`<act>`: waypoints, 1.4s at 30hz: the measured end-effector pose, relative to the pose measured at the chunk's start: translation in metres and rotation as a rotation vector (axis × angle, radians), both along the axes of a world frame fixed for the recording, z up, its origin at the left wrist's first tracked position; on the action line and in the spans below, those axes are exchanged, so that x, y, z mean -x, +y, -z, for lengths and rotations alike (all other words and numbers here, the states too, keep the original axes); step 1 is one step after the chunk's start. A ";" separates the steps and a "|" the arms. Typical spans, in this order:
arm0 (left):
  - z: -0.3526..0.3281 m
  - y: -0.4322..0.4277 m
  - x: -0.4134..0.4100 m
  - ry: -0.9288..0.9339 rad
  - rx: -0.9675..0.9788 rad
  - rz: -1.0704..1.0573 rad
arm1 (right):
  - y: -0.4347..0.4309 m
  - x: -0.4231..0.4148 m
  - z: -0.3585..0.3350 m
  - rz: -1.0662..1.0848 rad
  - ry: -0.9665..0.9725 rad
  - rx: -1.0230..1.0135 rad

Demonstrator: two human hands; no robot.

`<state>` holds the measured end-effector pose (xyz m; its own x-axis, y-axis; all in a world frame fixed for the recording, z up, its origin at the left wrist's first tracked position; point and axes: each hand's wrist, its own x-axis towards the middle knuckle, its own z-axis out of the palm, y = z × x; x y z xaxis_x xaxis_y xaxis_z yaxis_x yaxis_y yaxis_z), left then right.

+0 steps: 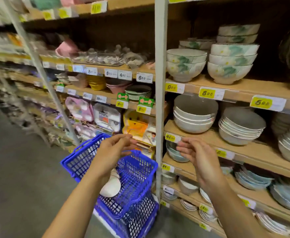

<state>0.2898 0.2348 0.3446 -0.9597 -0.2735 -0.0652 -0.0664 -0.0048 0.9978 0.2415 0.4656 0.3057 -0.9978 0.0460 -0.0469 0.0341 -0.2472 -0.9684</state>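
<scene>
While both forearms run off the bottom edge, the left hand (111, 152) hovers over the blue basket (137, 170), fingers loosely curled, gripping nothing. The right hand (199, 160) is just as slack, in front of the wooden shelf (243, 148). One white bowl (110, 187) lies in the basket, partly covered by the left wrist. Grey floor (20, 169) beneath. Further in, two stacks of grey bowls (195, 114); above them, leaf-painted bowls (231, 60), a two-stack and a three-stack in front. The far left shelving is pure blur.
</scene>
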 end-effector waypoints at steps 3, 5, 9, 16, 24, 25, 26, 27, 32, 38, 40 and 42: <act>0.012 -0.039 -0.018 -0.034 0.005 -0.047 | -0.038 -0.013 0.014 -0.096 -0.063 -0.010; 0.020 -0.065 -0.024 -0.051 0.006 -0.070 | -0.064 -0.019 0.022 -0.126 -0.094 -0.018; 0.038 -0.117 -0.034 -0.104 0.013 -0.086 | -0.117 -0.028 0.038 -0.177 -0.172 -0.068; 0.066 -0.212 -0.050 -0.213 0.066 -0.071 | -0.210 -0.028 0.088 -0.179 -0.289 -0.193; 0.107 -0.271 -0.021 -0.348 0.196 0.002 | -0.264 -0.009 0.140 -0.192 -0.471 -0.325; 0.112 -0.274 -0.014 -0.357 0.220 0.023 | -0.268 -0.004 0.144 -0.196 -0.491 -0.346; 0.118 -0.275 -0.006 -0.367 0.244 0.049 | -0.270 0.000 0.149 -0.201 -0.511 -0.366; 0.125 -0.276 0.002 -0.377 0.270 0.075 | -0.273 0.005 0.154 -0.206 -0.531 -0.379; 0.158 -0.273 0.048 -0.452 0.362 0.215 | -0.282 0.032 0.187 -0.225 -0.664 -0.359; 0.208 -0.268 0.115 -0.558 0.593 0.400 | -0.289 0.072 0.251 -0.172 -0.833 -0.347; 0.226 -0.265 0.136 -0.582 0.723 0.482 | -0.291 0.082 0.272 -0.140 -0.881 -0.316; 0.242 -0.263 0.153 -0.592 0.824 0.553 | -0.294 0.090 0.295 -0.093 -0.914 -0.315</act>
